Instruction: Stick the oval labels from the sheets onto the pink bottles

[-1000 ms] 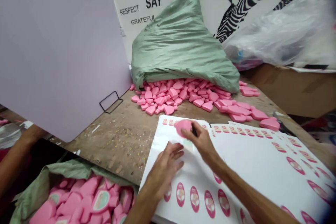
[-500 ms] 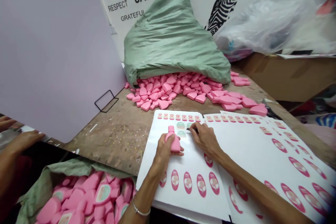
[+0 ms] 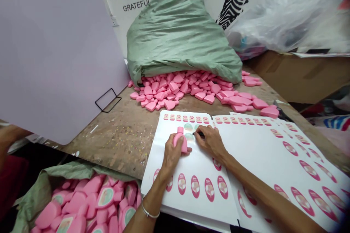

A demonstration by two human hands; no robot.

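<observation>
My left hand [image 3: 170, 156] is closed around a pink bottle-shaped piece [image 3: 179, 139], upright with its neck upward, over the left sticker sheet [image 3: 188, 164]. Just to the right, my right hand [image 3: 212, 143] pinches a small black pointed tool [image 3: 200, 134]; its exact kind is hidden by the fingers. The tool's tip is at the edge of a pale green round sticker [image 3: 189, 137]. Another green sticker [image 3: 188, 127] lies above it. Pink oval stickers [image 3: 195, 186] line the lower part of the sheet.
A green sack [image 3: 180, 40] spills pink pieces [image 3: 171, 96] across the back of the wooden table [image 3: 120, 142]. Lower left, an open sack [image 3: 31, 198] holds stickered pieces. More sticker sheets [image 3: 254, 153] lie right. A pale panel [image 3: 60, 51] and another person's arm [image 3: 8, 140] are left.
The view has tilted down slightly. My hands stay close to the green stickers, the left still gripping the pink piece and the right the black tool. The other person's arm has shifted left.
</observation>
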